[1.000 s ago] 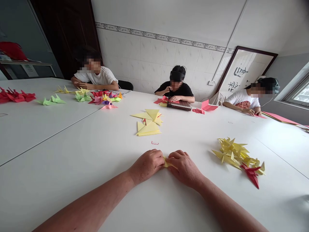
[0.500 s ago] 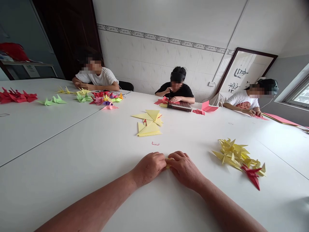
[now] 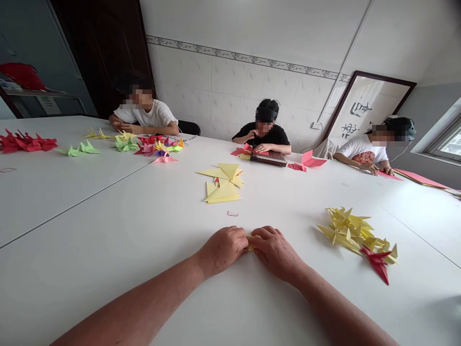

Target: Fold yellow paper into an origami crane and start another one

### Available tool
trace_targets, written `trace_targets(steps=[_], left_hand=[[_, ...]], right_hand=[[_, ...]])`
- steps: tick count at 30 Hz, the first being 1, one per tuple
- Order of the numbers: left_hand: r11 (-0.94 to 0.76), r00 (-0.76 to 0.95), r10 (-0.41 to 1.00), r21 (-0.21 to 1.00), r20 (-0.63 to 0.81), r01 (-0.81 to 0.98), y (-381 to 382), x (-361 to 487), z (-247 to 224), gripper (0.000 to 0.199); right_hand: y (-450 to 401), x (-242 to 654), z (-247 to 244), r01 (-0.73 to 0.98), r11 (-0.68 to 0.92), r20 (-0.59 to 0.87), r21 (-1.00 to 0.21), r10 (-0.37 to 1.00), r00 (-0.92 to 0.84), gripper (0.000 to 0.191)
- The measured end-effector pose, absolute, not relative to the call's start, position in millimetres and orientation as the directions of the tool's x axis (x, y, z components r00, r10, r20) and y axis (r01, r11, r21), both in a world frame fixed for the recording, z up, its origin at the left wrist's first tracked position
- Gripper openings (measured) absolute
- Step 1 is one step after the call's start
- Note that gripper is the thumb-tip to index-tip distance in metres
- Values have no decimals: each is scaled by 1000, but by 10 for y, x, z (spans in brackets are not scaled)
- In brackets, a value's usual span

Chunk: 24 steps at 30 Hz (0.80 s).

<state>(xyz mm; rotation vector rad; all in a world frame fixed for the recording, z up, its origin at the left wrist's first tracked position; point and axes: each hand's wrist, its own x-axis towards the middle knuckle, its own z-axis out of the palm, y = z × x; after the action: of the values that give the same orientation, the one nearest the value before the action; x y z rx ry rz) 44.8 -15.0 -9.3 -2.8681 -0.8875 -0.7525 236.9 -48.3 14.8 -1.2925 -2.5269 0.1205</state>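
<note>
My left hand point(image 3: 225, 247) and my right hand point(image 3: 274, 250) meet low over the white table point(image 3: 151, 240). Between them is a small piece of yellow folded paper point(image 3: 250, 242), mostly covered by my fingers. Both hands are closed on it, the left from its left side and the right from its right side. Beyond them lie flat yellow folded paper sheets point(image 3: 222, 192) in a loose stack. To the right of my right hand is a pile of yellow paper cranes point(image 3: 347, 226), with a red paper crane point(image 3: 376, 262) at its near edge.
Across the table sit three people. A dark paper cutter point(image 3: 268, 158) is in front of the middle one, with red paper point(image 3: 312, 159) beside it. Red cranes point(image 3: 27, 142), green cranes point(image 3: 79, 148) and mixed-colour cranes point(image 3: 158, 146) lie at the far left. A seam crosses the tabletop.
My hands keep nearly the same place and grip on the yellow paper. The view shifts very slightly. At the far right, a person's hand has moved a little left over the red paper.
</note>
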Motion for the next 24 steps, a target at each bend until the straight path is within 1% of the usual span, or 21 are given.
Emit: trace_targets(steps=[9,15,17,20,22,24], left_hand=[[-815,711,564,144,420,561,-127,400,-52,21],[-791,685,609,250,400,558,-128,395,-39,19],[-788,683,614,271,395,552,-125,395,-39,19],[-779,679,627,285,382,559,-120,398,-38,20],[-766,674,643,289,365,574,-122,402,-25,22],[-744,662,668,320,340,587,-133,409,1,24]], right_hand=[[-449,2384,75,762,589,269,-269,806,-528,28],[-421,2398,49,764,568,260,-305,822,-507,28],[-428,2399,50,765,571,275,-300,819,-503,24],[-452,2369,41,781,575,313,-244,809,-497,14],[-464,2330,23,803,548,313,-234,824,-472,11],[-465,2285,3,828,484,291,-281,866,-407,16]])
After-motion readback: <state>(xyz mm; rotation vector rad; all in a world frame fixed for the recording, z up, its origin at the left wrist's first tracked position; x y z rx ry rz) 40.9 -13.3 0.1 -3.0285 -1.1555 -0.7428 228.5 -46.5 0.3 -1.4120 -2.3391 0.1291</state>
